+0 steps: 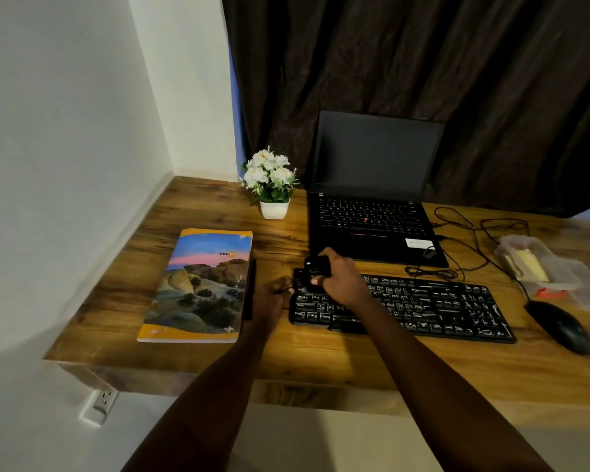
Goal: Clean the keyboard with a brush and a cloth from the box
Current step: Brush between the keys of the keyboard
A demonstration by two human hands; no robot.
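Observation:
A black keyboard (423, 306) with worn white key markings lies on the wooden desk (321, 362) in front of a laptop. My right hand (341, 279) grips a black brush (315, 269) over the keyboard's far left corner. My left hand (275, 294) holds the keyboard's left edge, fingers curled against it. A clear plastic box (539, 267) stands at the right, with a yellow cloth (527, 269) inside; its lid lies beside it.
An open black laptop (372, 206) sits behind the keyboard. A black mouse (562, 327) and tangled cables (464, 247) lie to the right. A colourful book (200, 284) with a black pen (251, 287) beside it lies left, and a white flower pot (273, 185) stands behind.

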